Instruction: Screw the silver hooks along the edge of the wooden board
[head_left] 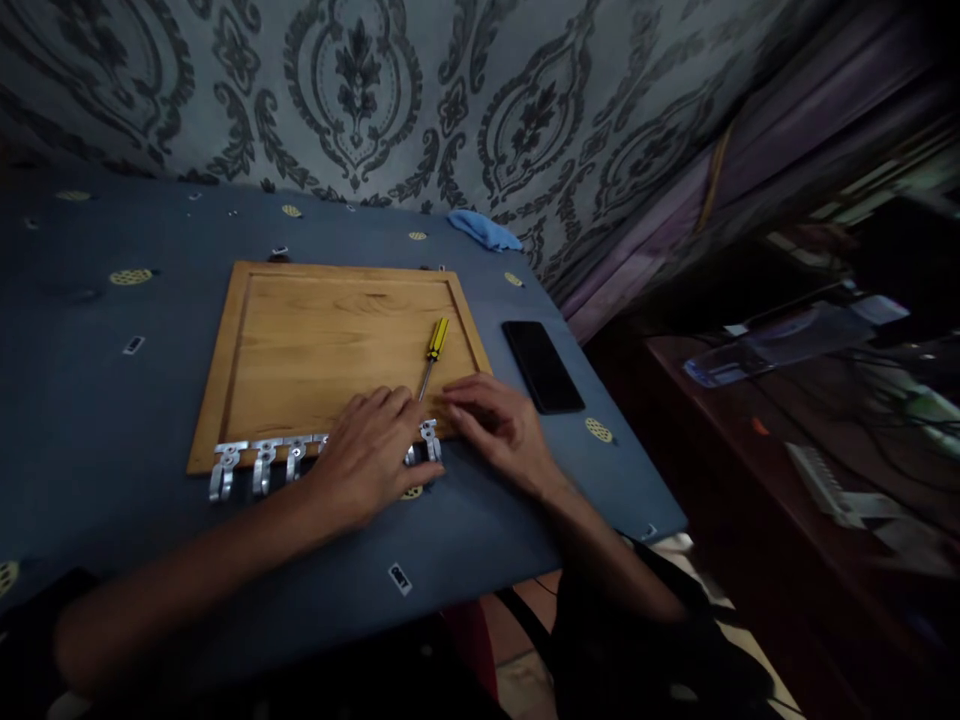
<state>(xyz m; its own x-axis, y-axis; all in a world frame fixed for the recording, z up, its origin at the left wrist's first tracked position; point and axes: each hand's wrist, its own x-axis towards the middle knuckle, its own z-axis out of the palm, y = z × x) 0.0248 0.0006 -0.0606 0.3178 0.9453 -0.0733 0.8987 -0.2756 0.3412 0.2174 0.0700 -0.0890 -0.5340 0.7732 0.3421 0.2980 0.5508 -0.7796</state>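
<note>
A row of silver metal hooks on a rail (262, 462), a hook rack, lies along the near edge of a framed wooden board (352, 330). My left hand (371, 455) lies over the rack's middle, fingers on the board and thumb on the near side, holding it down and covering several hooks. Beside the rack's right end, my right hand (502, 430) has its thumb and fingertips drawn together over the board; anything between them is too small to make out. A screwdriver (437, 342) with a yellow and black handle rests on the board, its tip near my left fingers.
Right of the board lies a black phone (543, 366). A blue cloth (485, 231) sits at the back of the table, by the patterned wall. The blue patterned tablecloth (480, 555) reaches the table's right edge. Farther right, a dark red desk (750, 480) carries cables and clutter.
</note>
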